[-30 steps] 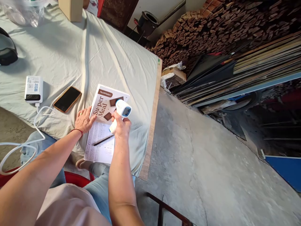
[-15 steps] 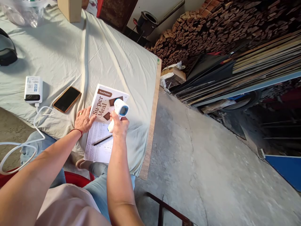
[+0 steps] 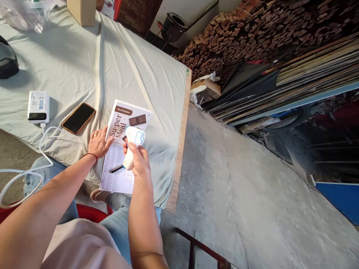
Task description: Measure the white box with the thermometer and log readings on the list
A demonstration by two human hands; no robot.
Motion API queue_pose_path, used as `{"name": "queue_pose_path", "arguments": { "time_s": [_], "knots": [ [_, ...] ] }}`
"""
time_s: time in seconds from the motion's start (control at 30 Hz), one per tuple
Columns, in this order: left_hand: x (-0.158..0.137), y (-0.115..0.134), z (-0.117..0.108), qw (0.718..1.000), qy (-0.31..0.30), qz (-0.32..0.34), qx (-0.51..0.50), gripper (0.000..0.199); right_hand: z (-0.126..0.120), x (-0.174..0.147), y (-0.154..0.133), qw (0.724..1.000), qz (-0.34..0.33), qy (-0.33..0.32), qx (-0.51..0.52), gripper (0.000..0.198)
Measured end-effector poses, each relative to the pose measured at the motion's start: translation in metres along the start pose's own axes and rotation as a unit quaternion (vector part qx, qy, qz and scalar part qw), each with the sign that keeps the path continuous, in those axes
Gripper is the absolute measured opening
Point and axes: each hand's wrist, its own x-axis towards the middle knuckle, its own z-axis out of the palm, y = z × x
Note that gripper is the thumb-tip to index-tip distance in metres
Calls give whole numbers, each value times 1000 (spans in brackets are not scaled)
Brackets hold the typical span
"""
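Shifted down-left near mid-frame, the thermometer (image 3: 132,135) seems light, rigid, breakable, best held by the handle (image 3: 128,160) the right hand (image 3: 141,161) wraps its fingers around, left hand (image 3: 98,143) lying flat.

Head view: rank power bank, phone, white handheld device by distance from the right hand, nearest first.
From the right hand:
1. White handheld device, held in it.
2. Phone, to the hand's left.
3. Power bank, farther left.

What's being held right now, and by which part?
The right hand grips a white thermometer by its handle; the left hand rests at the edge of the package.
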Motion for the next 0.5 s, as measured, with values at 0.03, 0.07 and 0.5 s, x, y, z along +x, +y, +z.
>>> {"name": "queue_pose_path", "arguments": {
  "time_s": [0.03,0.07,0.5],
  "knots": [
    [0,0,-1,1000,1,0,-2,61,-1,-6,1,1000,7,-9,0,35],
    [0,1,-1,1000,2,0,-4,61,-1,-11,3,1000,11,-15,-4,35],
    [1,-3,0,1000,1,8,-9,64,-87,-8,34,906,-71,193,-370,42]
  ]
}}
